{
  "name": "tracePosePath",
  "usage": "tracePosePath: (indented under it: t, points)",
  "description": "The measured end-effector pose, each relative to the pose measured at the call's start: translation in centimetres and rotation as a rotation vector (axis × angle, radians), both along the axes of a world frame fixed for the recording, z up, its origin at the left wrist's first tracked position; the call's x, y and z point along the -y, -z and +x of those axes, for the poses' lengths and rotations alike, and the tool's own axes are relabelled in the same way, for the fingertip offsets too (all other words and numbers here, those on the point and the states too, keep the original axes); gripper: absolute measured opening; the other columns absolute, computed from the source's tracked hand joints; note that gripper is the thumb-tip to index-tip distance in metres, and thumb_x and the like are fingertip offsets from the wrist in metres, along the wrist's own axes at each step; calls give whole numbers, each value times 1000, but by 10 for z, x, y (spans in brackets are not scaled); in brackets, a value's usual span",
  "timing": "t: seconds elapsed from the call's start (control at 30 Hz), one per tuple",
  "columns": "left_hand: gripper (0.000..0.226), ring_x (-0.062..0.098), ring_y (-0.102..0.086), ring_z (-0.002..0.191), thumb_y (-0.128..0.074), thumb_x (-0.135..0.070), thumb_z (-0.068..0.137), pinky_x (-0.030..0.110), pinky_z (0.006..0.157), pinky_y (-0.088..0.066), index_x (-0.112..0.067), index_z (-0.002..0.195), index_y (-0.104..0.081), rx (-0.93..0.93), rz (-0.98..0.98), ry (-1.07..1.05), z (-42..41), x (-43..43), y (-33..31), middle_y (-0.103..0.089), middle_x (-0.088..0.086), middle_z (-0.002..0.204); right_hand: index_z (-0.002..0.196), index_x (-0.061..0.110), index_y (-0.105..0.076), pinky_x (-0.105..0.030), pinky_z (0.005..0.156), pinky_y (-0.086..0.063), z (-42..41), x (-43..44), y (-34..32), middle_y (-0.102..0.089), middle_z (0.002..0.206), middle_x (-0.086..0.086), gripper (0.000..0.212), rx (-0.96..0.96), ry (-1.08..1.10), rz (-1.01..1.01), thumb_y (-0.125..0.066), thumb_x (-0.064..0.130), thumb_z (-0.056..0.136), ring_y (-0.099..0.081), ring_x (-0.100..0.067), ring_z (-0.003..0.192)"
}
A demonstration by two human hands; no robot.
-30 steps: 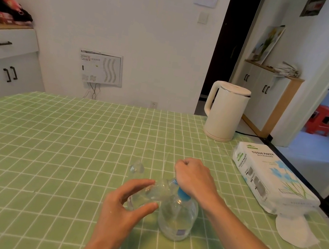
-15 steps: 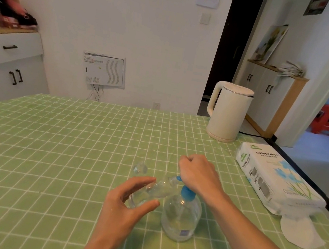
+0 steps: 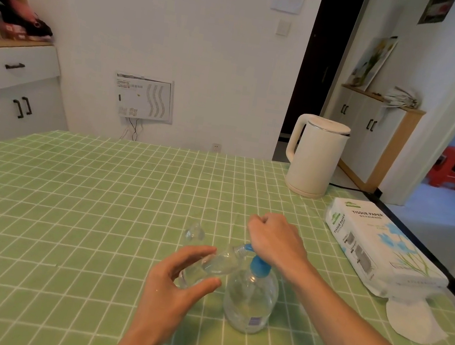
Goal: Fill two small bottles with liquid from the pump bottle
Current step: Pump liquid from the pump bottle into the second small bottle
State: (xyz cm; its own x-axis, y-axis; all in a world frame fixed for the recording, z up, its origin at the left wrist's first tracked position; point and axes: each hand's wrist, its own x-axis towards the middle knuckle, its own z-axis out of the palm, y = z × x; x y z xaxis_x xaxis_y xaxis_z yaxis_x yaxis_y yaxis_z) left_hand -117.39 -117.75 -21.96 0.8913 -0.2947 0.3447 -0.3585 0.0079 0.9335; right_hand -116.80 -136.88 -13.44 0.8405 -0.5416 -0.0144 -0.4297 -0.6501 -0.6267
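Both hands work at the pump bottle (image 3: 250, 301), filling a small bottle (image 3: 214, 264).

The left hand (image 3: 173, 280) pinches the small bottle between thumb and fingers, holding it tilted with its mouth at the blue nozzle (image 3: 247, 247). The right hand (image 3: 275, 239) is curled over the pump head, at 12 o'clock of the pump bottle, which stands upright on the green checked table (image 3: 66, 206). A small clear item (image 3: 194, 231), too glassy to identify, lies at 10 o'clock of the pump bottle, apart from both hands. Further out, a white kettle (image 3: 315, 156) stands at 1 o'clock and a tissue pack (image 3: 380, 250) at 3 o'clock, with a loose tissue (image 3: 411, 320) at its near end.
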Motion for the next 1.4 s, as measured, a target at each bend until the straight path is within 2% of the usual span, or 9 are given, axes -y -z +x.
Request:
tracePosePath:
  t: [0.1,0.2,0.37,0.57,0.67,0.97,1.13,1.4]
  points:
    - [48,2,-72,115,-92,-3,75,11,100,-50,-31,113,-79,-8,-3,0,1,-1,-1,-81,-16,114,76,19,-48,-38,71,-39,2,1,-6,-51,67,2,30,-8,-22,-63,-44,33,102,-45,-19,63]
    - [48,2,-72,115,-93,-6,75,10,99,-50,-36,111,-80,-2,-15,7,1,-1,-2,-81,-17,114,75,20,-45,-38,69,-37,2,1,-3,-51,67,2,29,-20,-28,-48,-43,32,101,-45,-19,63]
    - [48,2,-73,113,-89,-22,70,9,97,-51,-43,112,-77,15,-45,-12,2,2,-2,-80,-17,113,71,20,-44,-36,65,-34,3,1,4,-50,68,1,30,-17,-5,-13,-43,30,99,-44,-22,64]
    - [52,2,-72,114,-94,-14,74,9,97,-51,-44,113,-77,23,-14,-1,1,1,2,-80,-17,115,72,19,-47,-35,61,-34,1,-1,9,-54,69,0,29,-25,6,-3,-44,28,99,-47,-23,64]
    - [50,2,-72,114,-93,-19,72,8,96,-50,-43,113,-78,19,-20,-12,-1,1,1,-80,-17,114,71,19,-45,-36,63,-34,0,-2,10,-50,67,1,30,-22,2,2,-43,29,99,-44,-21,63]
    - [52,-2,-70,117,-92,-11,78,7,99,-48,-46,114,-78,-3,15,-11,-2,-3,-6,-79,-20,116,73,19,-43,-38,72,-37,0,1,-6,-46,64,3,32,-8,-43,-55,-42,32,102,-41,-18,60]
    - [52,-2,-71,116,-92,-13,78,7,97,-49,-46,115,-78,-2,20,-10,-1,-2,-4,-79,-21,116,73,19,-43,-37,67,-36,1,3,1,-44,64,1,29,-1,-38,14,-44,30,100,-40,-21,62]
    - [51,-2,-71,114,-91,-17,78,7,96,-49,-47,117,-77,4,37,-7,0,-3,0,-79,-22,115,72,19,-45,-34,60,-32,1,0,9,-50,66,1,29,-19,-13,-8,-44,27,99,-43,-21,61]
